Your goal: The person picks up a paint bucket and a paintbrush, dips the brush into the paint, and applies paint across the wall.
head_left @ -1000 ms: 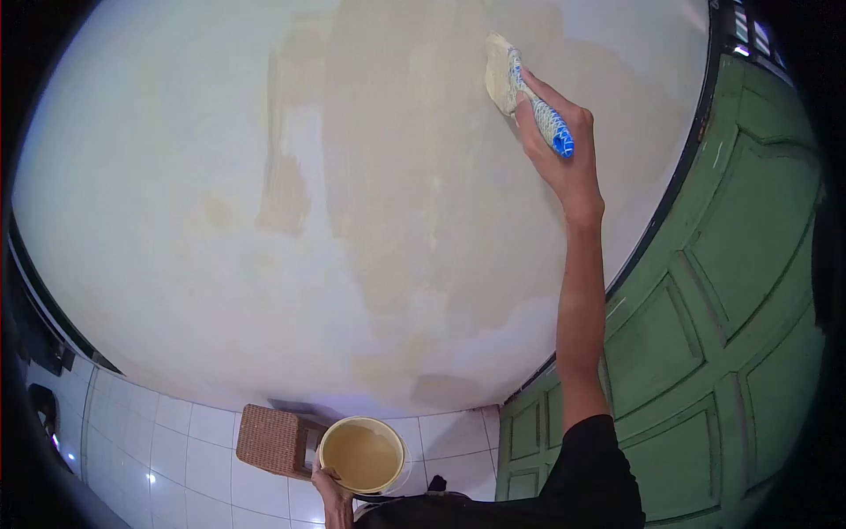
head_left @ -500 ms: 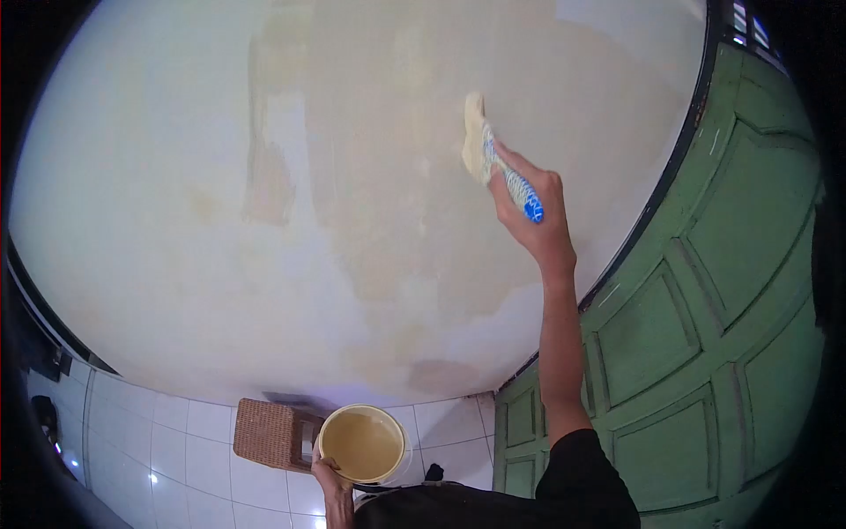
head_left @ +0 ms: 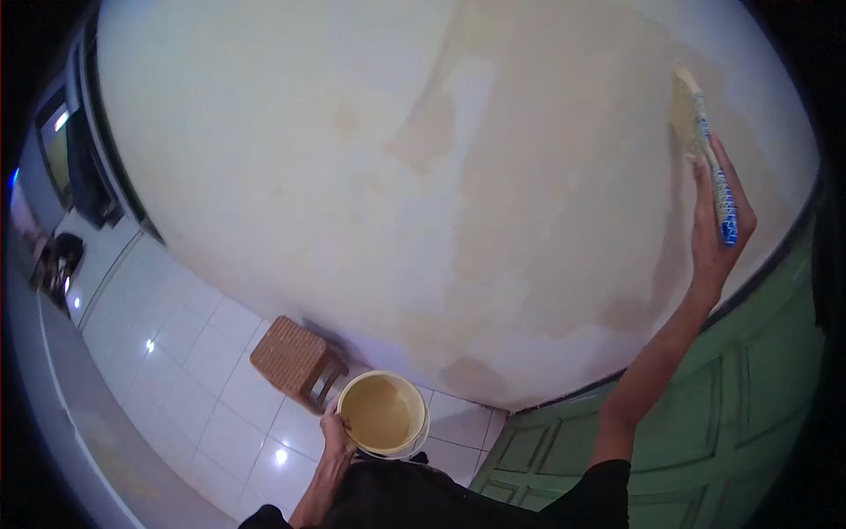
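Note:
My right hand (head_left: 721, 207) grips the blue-and-white handle of a paintbrush (head_left: 712, 159). The brush's cream-coated bristles rest against the wall (head_left: 308, 150), toward its right side, where damp beige patches show. Low in the view, my left hand (head_left: 336, 432) holds a pale bucket (head_left: 420, 407) by its rim. Inside the bucket is beige paint (head_left: 379, 413). Some of the left fingers are hidden behind or under the bucket.
A brown woven-top stool (head_left: 291, 351) stands on the white tiled floor (head_left: 211, 353), just left of the bucket. A green panelled door (head_left: 679, 414) borders the wall at the lower right. Dark items (head_left: 60, 264) lie at the far left.
The brush in my right hand has shifted right along the wall. My view has turned and tilted, bringing more floor at left into sight. My left hand still holds the bucket.

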A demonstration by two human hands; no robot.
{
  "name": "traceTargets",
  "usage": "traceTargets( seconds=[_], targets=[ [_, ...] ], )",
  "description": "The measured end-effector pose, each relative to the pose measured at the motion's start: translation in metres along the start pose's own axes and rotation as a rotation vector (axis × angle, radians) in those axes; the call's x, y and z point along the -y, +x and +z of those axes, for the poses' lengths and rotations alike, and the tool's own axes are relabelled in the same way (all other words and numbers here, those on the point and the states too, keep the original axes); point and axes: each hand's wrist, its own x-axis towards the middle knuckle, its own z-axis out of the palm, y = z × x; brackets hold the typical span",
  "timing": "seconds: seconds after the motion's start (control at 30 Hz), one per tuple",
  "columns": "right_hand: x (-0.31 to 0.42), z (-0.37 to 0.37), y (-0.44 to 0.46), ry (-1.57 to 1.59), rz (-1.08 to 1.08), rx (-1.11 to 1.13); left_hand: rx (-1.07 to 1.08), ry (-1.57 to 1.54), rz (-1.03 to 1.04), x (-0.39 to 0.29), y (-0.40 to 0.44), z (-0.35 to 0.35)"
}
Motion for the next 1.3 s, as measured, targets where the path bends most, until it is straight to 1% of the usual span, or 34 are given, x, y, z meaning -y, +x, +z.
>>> traceTargets(
  seconds=[0.03,0.07,0.13,0.17,0.23,0.27,0.3,0.37,0.4,0.43,0.47,0.5,0.53,0.57,0.6,0.67,0.7,0.73,0.77,0.8,0.83,0.87,0.9,0.97,1.0,1.07,1.1,1.17,1.2,1.27,1.3],
  targets=[
    [-0.004,0.011,0.002,-0.086,-0.031,-0.031,-0.018,0.037,0.033,-0.001,-0.003,0.0],
    [-0.018,0.023,0.0,-0.061,-0.037,-0.011,-0.025,0.079,0.057,-0.001,-0.003,0.003],
    [-0.05,0.046,-0.013,0.038,-0.044,-0.02,-0.062,0.049,0.062,-0.005,-0.009,0.013],
    [-0.054,0.055,-0.02,0.056,-0.05,-0.009,-0.082,0.031,0.069,-0.008,-0.013,0.018],
    [-0.05,0.065,-0.023,-0.033,-0.119,-0.084,-0.111,-0.013,0.102,-0.02,-0.025,0.022],
    [-0.054,0.075,-0.029,0.046,-0.04,-0.138,-0.113,-0.007,0.116,-0.02,-0.023,0.024],
    [-0.063,0.083,-0.034,0.05,-0.036,-0.13,-0.108,0.005,0.127,-0.021,-0.022,0.026],
    [-0.078,0.09,-0.038,0.154,-0.036,-0.263,-0.101,0.037,0.112,-0.02,-0.017,0.031],
    [-0.082,0.089,-0.039,0.156,-0.033,-0.263,-0.082,0.032,0.117,-0.019,-0.014,0.03],
    [-0.086,0.091,-0.04,0.192,0.019,-0.307,-0.072,0.024,0.131,-0.021,-0.014,0.028],
    [-0.072,0.096,-0.042,0.254,0.071,-0.343,-0.124,-0.071,0.145,-0.031,-0.025,0.024],
    [-0.074,0.101,-0.044,0.308,0.126,-0.379,-0.149,-0.081,0.166,-0.031,-0.022,0.018],
    [-0.091,0.105,-0.047,0.25,0.045,-0.393,-0.151,0.044,0.164,-0.026,-0.013,0.008],
    [-0.086,0.106,-0.048,0.221,0.062,-0.41,-0.157,0.165,0.158,-0.024,-0.011,0.0],
    [-0.078,0.104,-0.046,0.193,0.078,-0.422,-0.198,0.149,0.176,-0.03,-0.019,0.002],
    [-0.093,0.104,-0.049,0.135,0.049,-0.41,-0.203,-0.001,0.181,-0.038,-0.031,0.023],
    [-0.092,0.108,-0.049,0.102,-0.001,-0.467,-0.236,-0.015,0.199,-0.04,-0.033,0.026],
    [-0.103,0.107,-0.048,0.055,-0.037,-0.475,-0.256,-0.014,0.205,-0.042,-0.036,0.028],
    [-0.103,0.107,-0.052,0.082,-0.033,-0.469,-0.271,-0.011,0.208,-0.044,-0.038,0.028],
    [-0.103,0.106,-0.057,-0.047,0.056,-0.475,-0.274,0.035,0.165,-0.045,-0.037,0.02],
    [-0.103,0.108,-0.058,-0.181,0.143,-0.481,-0.283,0.028,0.174,-0.044,-0.035,0.015],
    [-0.106,0.111,-0.058,-0.085,0.13,-0.505,-0.281,-0.009,0.191,-0.04,-0.033,0.012],
    [-0.107,0.117,-0.059,-0.079,0.13,-0.503,-0.277,-0.044,0.205,-0.036,-0.031,0.009],
    [-0.102,0.122,-0.061,0.174,0.182,-0.571,-0.287,-0.004,0.215,-0.037,-0.034,0.012],
    [-0.102,0.124,-0.063,0.175,0.182,-0.569,-0.298,0.042,0.225,-0.038,-0.036,0.014],
    [-0.104,0.127,-0.064,0.279,0.248,-0.574,-0.291,0.04,0.21,-0.042,-0.04,0.021],
    [-0.109,0.129,-0.064,0.282,0.248,-0.573,-0.285,0.037,0.196,-0.043,-0.04,0.022],
    [-0.116,0.133,-0.06,0.335,0.37,-0.581,-0.3,0.038,0.208,-0.045,-0.037,0.013],
    [-0.12,0.135,-0.057,0.335,0.369,-0.577,-0.306,0.043,0.215,-0.043,-0.034,0.012],
    [-0.127,0.139,-0.051,0.452,0.503,-0.648,-0.311,0.056,0.197,-0.047,-0.035,0.017],
    [-0.134,0.139,-0.049,0.454,0.502,-0.648,-0.31,0.071,0.187,-0.05,-0.035,0.02]
  ],
)
